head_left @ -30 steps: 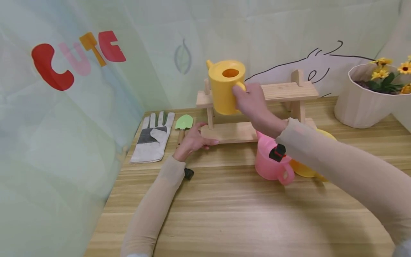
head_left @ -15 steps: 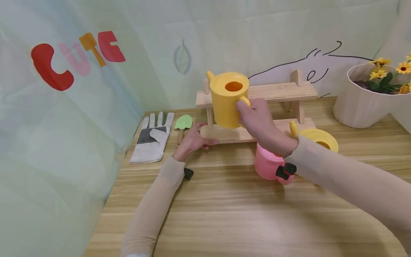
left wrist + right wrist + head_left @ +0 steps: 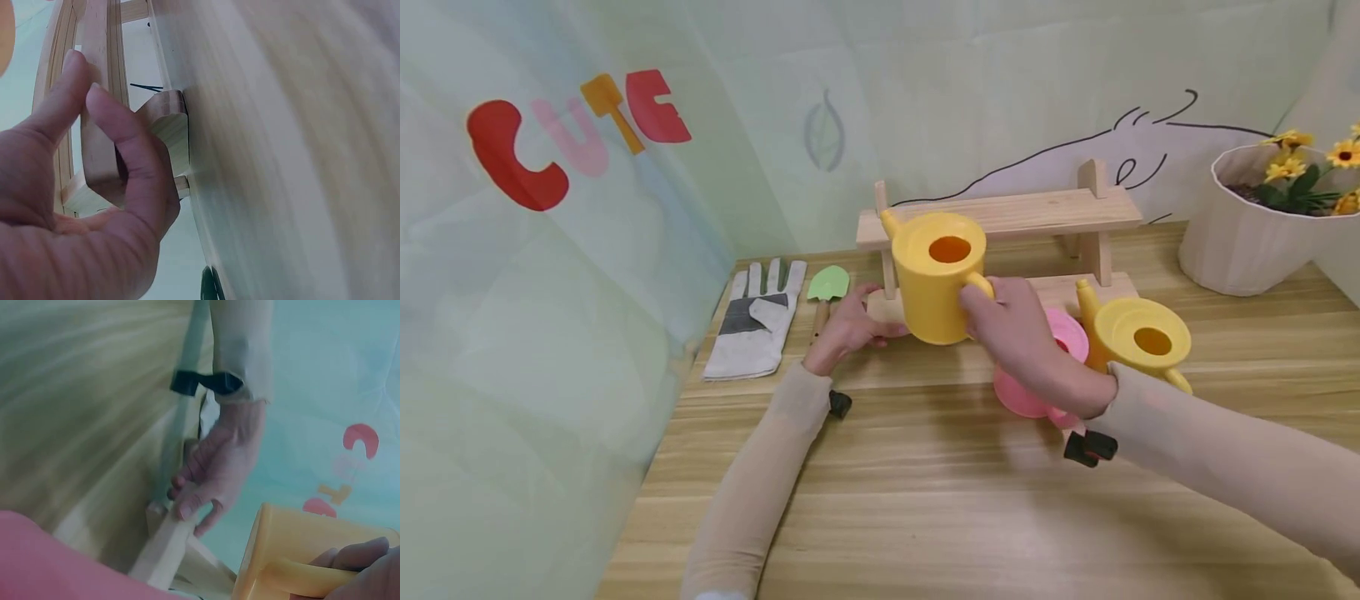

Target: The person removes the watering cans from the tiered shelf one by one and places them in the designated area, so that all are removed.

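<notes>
Right hand (image 3: 1015, 337) grips the handle of the yellow plastic watering can (image 3: 934, 279), held off the two-tier wooden rack (image 3: 1052, 212) just above the wooden table (image 3: 925, 500), not yet set down; left hand (image 3: 848, 325), fingers curled, holds the rack's lower board.

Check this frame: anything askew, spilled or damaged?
Nothing stands out. The right hand holds a yellow plastic watering can upright by its handle; the left hand grips the two-tier wooden rack. The pink watering can and second yellow watering can stand upright on the table.
</notes>
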Demonstrator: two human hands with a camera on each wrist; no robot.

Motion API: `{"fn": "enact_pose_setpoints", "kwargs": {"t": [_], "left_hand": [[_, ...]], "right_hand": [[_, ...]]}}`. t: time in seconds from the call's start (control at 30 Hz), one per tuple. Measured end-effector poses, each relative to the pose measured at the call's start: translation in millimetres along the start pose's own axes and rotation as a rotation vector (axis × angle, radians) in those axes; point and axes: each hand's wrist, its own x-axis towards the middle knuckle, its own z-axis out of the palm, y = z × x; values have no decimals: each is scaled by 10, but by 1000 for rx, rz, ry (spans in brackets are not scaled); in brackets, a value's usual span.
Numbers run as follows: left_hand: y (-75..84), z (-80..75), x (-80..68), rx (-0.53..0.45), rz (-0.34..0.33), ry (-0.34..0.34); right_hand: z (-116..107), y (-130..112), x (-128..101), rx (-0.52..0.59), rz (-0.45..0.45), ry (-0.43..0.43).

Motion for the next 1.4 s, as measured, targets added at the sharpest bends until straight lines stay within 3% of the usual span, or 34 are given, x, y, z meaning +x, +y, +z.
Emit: {"fn": "enact_pose_setpoints", "kwargs": {"t": [0.47,0.7,0.97,1.4], "left_hand": [[-2,26,1,10,-29,12],[-16,32,13,13,-19,21],[-8,28,8,17,-8,25],[-5,34,12,12,-15,21]], "right_hand": [[119,346,-354,-27,71,-60],[219,836,-321,-12,114,-25],[299,759,-477,21,138,-1],[419,905,-464,29,141,31]]}}
